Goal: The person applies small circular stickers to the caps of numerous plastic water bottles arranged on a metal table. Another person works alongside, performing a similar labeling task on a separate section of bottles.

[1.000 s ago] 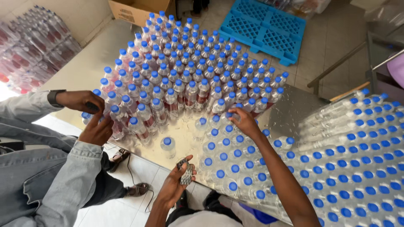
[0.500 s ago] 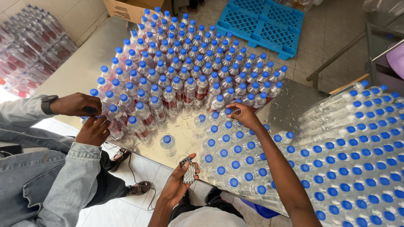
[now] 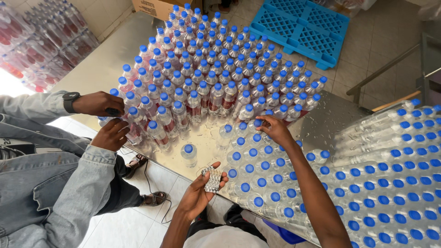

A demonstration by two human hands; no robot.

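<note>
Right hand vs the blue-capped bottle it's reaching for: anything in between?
Nothing visible. The right hand already rests its fingertips on the blue-capped bottle; neighbouring bottles crowd it on all sides, touching. The left hand holds a small sheet clear of them.

My left hand [image 3: 198,193] now tilts the small silvery strip [image 3: 213,179] flatter toward the bottles; my right hand [image 3: 275,129] edges slightly farther onto the caps.
</note>
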